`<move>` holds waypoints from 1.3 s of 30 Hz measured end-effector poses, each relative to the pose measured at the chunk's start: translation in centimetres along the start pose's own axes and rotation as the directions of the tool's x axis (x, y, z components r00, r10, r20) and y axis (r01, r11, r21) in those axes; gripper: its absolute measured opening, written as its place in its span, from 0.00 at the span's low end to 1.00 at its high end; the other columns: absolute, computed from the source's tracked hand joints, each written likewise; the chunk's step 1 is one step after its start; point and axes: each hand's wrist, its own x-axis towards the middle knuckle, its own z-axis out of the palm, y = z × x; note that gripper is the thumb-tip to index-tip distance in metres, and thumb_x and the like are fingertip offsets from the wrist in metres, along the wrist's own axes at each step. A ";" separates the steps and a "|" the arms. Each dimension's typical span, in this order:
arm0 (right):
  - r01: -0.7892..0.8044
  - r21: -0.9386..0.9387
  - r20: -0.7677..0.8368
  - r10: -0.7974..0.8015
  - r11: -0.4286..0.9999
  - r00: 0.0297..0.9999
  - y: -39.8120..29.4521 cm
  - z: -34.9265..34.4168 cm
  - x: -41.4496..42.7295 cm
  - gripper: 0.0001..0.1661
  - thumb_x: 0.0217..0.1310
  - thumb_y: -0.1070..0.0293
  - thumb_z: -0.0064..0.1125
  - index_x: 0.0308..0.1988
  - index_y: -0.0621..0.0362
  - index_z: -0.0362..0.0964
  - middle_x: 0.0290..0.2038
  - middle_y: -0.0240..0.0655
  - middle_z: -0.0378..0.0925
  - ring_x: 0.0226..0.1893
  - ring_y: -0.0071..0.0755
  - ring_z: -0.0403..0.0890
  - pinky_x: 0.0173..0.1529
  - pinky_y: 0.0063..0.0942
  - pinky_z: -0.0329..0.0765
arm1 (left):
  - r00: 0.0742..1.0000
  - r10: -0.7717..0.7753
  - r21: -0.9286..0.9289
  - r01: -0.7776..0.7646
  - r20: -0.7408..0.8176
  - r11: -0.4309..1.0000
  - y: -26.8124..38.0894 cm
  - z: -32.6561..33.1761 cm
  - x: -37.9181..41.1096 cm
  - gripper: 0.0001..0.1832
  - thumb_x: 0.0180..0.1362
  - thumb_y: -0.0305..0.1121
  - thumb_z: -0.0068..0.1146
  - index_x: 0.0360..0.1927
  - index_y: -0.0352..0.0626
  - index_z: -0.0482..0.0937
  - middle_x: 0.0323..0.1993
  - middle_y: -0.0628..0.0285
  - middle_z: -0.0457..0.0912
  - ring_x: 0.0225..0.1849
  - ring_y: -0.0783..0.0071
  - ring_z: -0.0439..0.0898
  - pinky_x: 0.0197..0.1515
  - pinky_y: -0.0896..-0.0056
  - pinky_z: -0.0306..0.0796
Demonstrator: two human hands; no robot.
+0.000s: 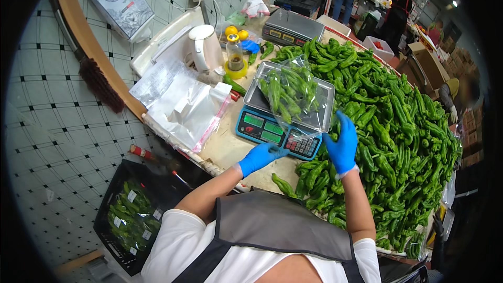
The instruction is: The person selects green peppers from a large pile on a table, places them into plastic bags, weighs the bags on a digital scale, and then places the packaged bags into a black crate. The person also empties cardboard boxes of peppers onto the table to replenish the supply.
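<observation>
A clear plastic bag of green peppers [289,92] lies on the metal tray of a blue electronic scale [255,135]. My left hand [261,158], in a blue glove, is just below the scale's front edge, its fingertips close to the keypad; whether they touch it or hold anything cannot be told. Gloved in blue too, my right hand [342,141] is at the scale's right corner, fingers apart, beside the tray and the bag's loose edge. A large heap of loose green peppers [393,133] spreads to the right of the scale.
Flat clear bags [188,106] and papers lie left of the scale, near a white kettle [205,47] and a yellow-lidded jar [235,57]. A grey scale [292,27] stands behind. Lower left, a black crate [106,208] holds labelled bags of peppers. Other people stand farther back.
</observation>
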 end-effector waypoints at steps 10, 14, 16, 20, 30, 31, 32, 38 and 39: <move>-0.097 -0.358 0.137 0.155 0.929 0.978 10.6 7.0 7.2 0.20 0.55 0.60 0.62 0.49 0.47 0.76 0.37 0.45 0.82 0.36 0.54 0.83 0.38 0.48 0.77 | 0.960 -0.137 -0.664 -0.063 -0.244 0.745 -0.1 3.8 7.4 0.18 0.60 0.46 0.60 0.34 0.38 0.82 0.27 0.60 0.82 0.25 0.74 0.80 0.28 0.72 0.74; -0.228 -0.191 0.099 0.250 0.955 0.963 9.0 4.8 4.5 0.09 0.58 0.61 0.59 0.38 0.46 0.82 0.32 0.45 0.82 0.33 0.55 0.82 0.36 0.47 0.77 | 0.940 -0.115 -0.581 -0.098 -0.320 0.808 -2.0 0.2 5.2 0.13 0.65 0.32 0.49 0.33 0.33 0.82 0.25 0.57 0.84 0.23 0.72 0.82 0.27 0.74 0.75; -0.268 -0.195 0.158 0.300 0.943 0.941 9.7 4.2 2.2 0.12 0.56 0.61 0.61 0.42 0.46 0.81 0.34 0.45 0.82 0.33 0.55 0.82 0.36 0.47 0.77 | 0.967 -0.126 -0.569 -0.023 -0.221 0.822 -2.4 -2.0 2.6 0.15 0.66 0.37 0.52 0.36 0.34 0.82 0.28 0.56 0.85 0.24 0.72 0.83 0.29 0.74 0.76; -0.176 -0.288 0.130 0.221 0.941 0.967 5.1 2.7 0.5 0.29 0.51 0.68 0.65 0.55 0.55 0.72 0.41 0.46 0.79 0.40 0.53 0.80 0.44 0.44 0.76 | 0.978 -0.161 -0.560 0.062 -0.130 0.826 -3.6 -2.8 0.5 0.19 0.65 0.42 0.55 0.43 0.34 0.81 0.34 0.55 0.85 0.29 0.71 0.84 0.35 0.74 0.78; 0.076 0.276 0.305 -0.162 0.958 0.938 -8.2 8.3 -2.1 0.14 0.49 0.75 0.64 0.40 0.54 0.76 0.36 0.40 0.74 0.39 0.50 0.77 0.41 0.42 0.74 | 0.990 -0.130 -0.822 0.034 -0.049 0.568 -4.0 -2.1 0.1 0.17 0.66 0.37 0.48 0.47 0.32 0.79 0.41 0.51 0.83 0.42 0.58 0.84 0.48 0.58 0.80; 0.076 0.278 0.316 -0.166 0.958 0.934 -8.2 9.9 -2.4 0.12 0.50 0.73 0.64 0.39 0.54 0.76 0.35 0.40 0.74 0.38 0.50 0.77 0.40 0.42 0.74 | 0.990 -0.129 -0.834 0.025 -0.055 0.551 -4.0 -2.0 0.0 0.17 0.66 0.37 0.47 0.46 0.33 0.79 0.41 0.51 0.83 0.42 0.58 0.84 0.49 0.58 0.80; 0.077 0.279 0.327 -0.170 0.957 0.930 -8.2 10.9 -2.5 0.11 0.51 0.72 0.64 0.38 0.54 0.76 0.34 0.40 0.74 0.37 0.49 0.77 0.39 0.42 0.75 | 0.990 -0.125 -0.816 0.016 -0.069 0.578 -4.8 -1.7 0.3 0.18 0.65 0.39 0.47 0.45 0.33 0.79 0.40 0.51 0.84 0.41 0.58 0.84 0.49 0.57 0.79; 0.222 0.096 0.371 -0.242 0.970 0.897 -8.3 13.2 -3.2 0.06 0.51 0.66 0.63 0.31 0.54 0.76 0.31 0.39 0.75 0.33 0.49 0.77 0.34 0.44 0.74 | 0.976 -0.163 -0.947 0.184 0.144 0.264 -4.5 -2.7 -0.4 0.20 0.64 0.45 0.49 0.43 0.36 0.80 0.36 0.55 0.84 0.37 0.60 0.84 0.46 0.59 0.78; 0.246 0.074 0.379 -0.256 0.966 0.889 -8.3 13.3 -3.2 0.06 0.50 0.67 0.63 0.31 0.54 0.75 0.31 0.39 0.75 0.32 0.49 0.77 0.34 0.44 0.74 | 0.966 -0.222 -0.935 0.197 0.133 0.296 -4.4 -2.7 -0.2 0.20 0.64 0.46 0.49 0.42 0.37 0.80 0.36 0.55 0.84 0.37 0.61 0.84 0.46 0.59 0.78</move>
